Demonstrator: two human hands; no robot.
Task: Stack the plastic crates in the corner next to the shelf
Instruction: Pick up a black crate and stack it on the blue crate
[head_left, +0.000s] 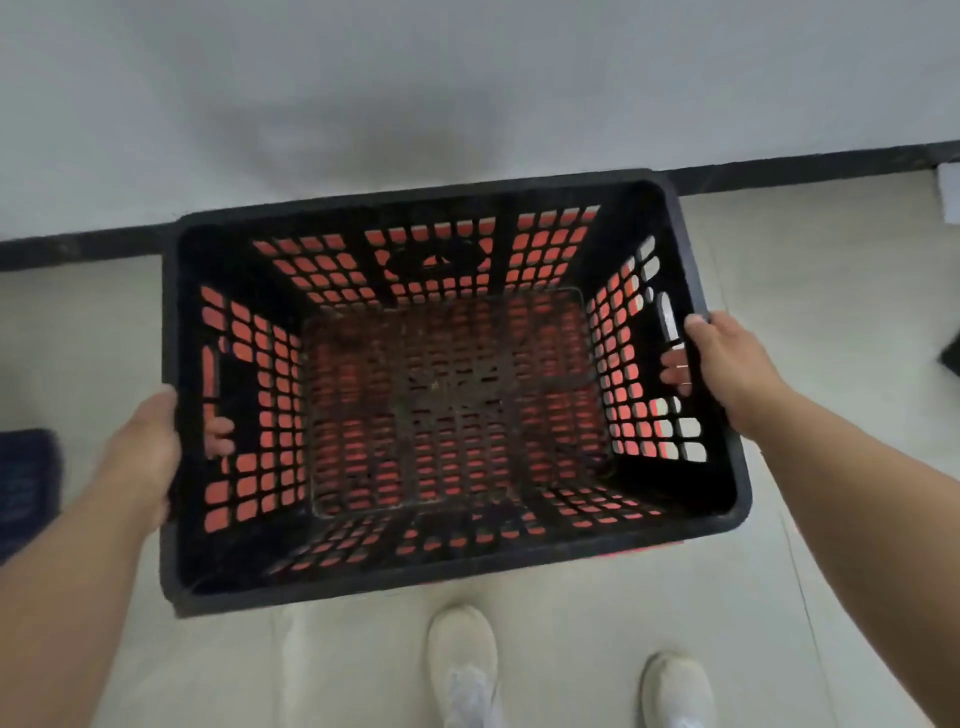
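Observation:
A black plastic crate (436, 587) with slotted walls fills the middle of the view, its open top facing me. Through its holes shows a red crate (244, 483) underneath and around it; the black one sits inside or just above the red one, I cannot tell which. My left hand (143, 457) grips the black crate's left handle slot, fingers poking through to the inside. My right hand (719, 364) grips the right handle slot the same way.
A white wall (467, 78) with a dark baseboard (78, 249) runs right behind the crates. A dark blue object (23, 488) lies on the tiled floor at the left edge. My two white shoes (462, 660) stand just in front of the crates.

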